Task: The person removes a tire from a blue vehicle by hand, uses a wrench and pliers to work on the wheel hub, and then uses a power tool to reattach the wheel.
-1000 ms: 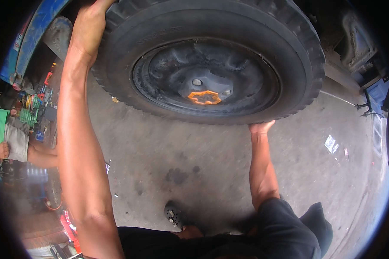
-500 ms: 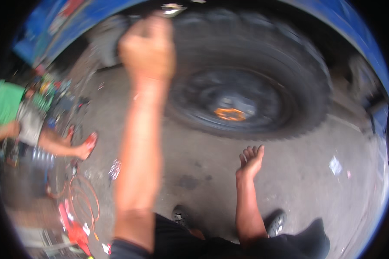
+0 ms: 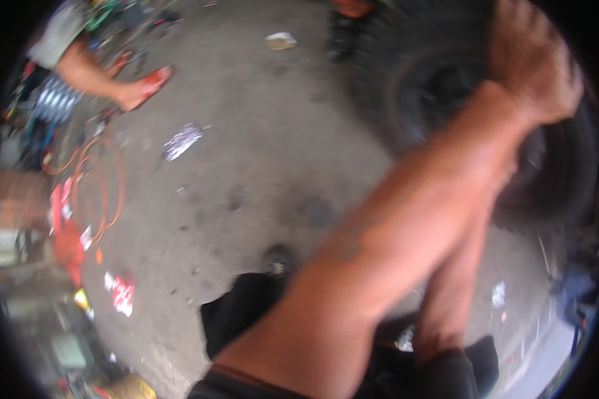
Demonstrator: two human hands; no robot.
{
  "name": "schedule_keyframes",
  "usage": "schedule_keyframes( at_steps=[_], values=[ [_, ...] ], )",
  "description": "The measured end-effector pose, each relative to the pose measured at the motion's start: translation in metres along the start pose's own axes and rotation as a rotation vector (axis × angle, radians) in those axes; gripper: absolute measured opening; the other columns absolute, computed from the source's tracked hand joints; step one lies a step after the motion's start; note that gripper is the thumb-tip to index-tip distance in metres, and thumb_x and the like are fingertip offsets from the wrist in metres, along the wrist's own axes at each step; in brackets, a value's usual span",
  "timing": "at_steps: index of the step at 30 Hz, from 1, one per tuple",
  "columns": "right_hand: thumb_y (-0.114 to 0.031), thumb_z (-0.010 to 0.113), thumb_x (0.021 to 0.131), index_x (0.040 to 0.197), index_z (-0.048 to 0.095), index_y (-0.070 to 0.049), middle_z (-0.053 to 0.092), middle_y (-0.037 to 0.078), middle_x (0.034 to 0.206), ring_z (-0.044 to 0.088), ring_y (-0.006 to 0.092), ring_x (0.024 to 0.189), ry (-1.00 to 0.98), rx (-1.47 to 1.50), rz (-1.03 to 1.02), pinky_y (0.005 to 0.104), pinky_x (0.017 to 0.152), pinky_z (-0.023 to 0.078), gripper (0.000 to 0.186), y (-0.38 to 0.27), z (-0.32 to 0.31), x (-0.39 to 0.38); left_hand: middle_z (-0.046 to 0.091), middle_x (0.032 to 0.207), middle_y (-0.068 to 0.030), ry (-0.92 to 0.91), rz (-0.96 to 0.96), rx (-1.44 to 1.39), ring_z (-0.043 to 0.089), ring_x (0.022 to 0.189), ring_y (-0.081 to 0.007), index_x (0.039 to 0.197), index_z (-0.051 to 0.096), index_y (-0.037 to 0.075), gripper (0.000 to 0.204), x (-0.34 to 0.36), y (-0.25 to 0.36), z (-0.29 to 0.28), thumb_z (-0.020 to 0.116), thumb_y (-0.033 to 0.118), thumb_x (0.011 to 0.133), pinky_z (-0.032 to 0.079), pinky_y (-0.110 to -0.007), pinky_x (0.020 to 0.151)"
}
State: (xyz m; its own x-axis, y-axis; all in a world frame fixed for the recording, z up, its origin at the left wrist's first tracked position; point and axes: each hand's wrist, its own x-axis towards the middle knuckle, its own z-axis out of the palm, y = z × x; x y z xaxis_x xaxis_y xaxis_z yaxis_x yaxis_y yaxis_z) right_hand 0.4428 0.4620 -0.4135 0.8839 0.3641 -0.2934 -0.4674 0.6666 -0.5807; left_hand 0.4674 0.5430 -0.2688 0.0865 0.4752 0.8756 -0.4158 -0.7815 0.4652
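Note:
A large black knobby tyre (image 3: 386, 73) on a dark wheel rim stands at the upper right. My left arm crosses in front of my right one, and my left hand (image 3: 536, 66) is in front of the tyre's upper part. That hand is smeared by motion, so whether it touches the tyre or grips anything is unclear. Lower down, my right hand (image 3: 509, 169) lies close to the wheel, mostly hidden behind the left forearm. Its fingers do not show.
At the upper left is another person's foot (image 3: 143, 90) in a red sandal. An orange hose (image 3: 121, 179) lies coiled at the left, near clutter. Crumpled wrappers (image 3: 182, 141) are scattered on the concrete floor (image 3: 246, 173). My dark shoe (image 3: 277, 258) shows below.
The view has turned, putting the wheel farther right. My left arm has swung across to the right, over my right arm. My right hand, earlier open below the wheel, is now mostly hidden.

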Motion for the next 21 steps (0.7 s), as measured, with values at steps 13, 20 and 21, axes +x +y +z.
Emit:
schedule_keyframes(
  at_steps=[13,20,21],
  values=[
    [-0.049,0.046,0.089,0.114,0.05,-0.003,0.055,0.012,0.107,0.053,0.0247,0.099,0.027,0.289,-0.007,0.0376,0.087,0.045,0.053,-0.006,-0.017,0.006,0.036,0.129,-0.0359,-0.465,-1.157,0.039,0.049,0.114,-0.0393,0.133,0.013,-0.021,0.112,-0.111,-0.004,-0.051,0.076,0.046,0.067,0.04,-0.038,0.099],
    [-0.062,0.049,0.085,0.134,0.032,0.002,0.04,0.022,0.131,0.041,0.0305,0.121,-0.109,0.158,0.095,0.0394,0.101,0.036,0.082,-0.018,-0.017,-0.005,0.022,0.13,-0.0425,-0.27,-1.221,0.06,0.035,0.124,-0.0413,0.131,-0.001,-0.024,0.127,-0.131,-0.007,-0.017,0.084,0.04,0.061,0.036,-0.039,0.101],
    [-0.057,0.053,0.084,0.13,0.038,0.002,0.045,0.021,0.126,0.045,0.0289,0.116,-0.068,0.217,0.063,0.0384,0.097,0.039,0.077,-0.013,-0.023,0.004,0.028,0.126,-0.0403,-0.247,-1.236,-0.002,0.04,0.119,-0.0393,0.129,0.006,-0.024,0.119,-0.132,-0.004,-0.017,0.083,0.037,0.063,0.038,-0.038,0.098]
  ],
)
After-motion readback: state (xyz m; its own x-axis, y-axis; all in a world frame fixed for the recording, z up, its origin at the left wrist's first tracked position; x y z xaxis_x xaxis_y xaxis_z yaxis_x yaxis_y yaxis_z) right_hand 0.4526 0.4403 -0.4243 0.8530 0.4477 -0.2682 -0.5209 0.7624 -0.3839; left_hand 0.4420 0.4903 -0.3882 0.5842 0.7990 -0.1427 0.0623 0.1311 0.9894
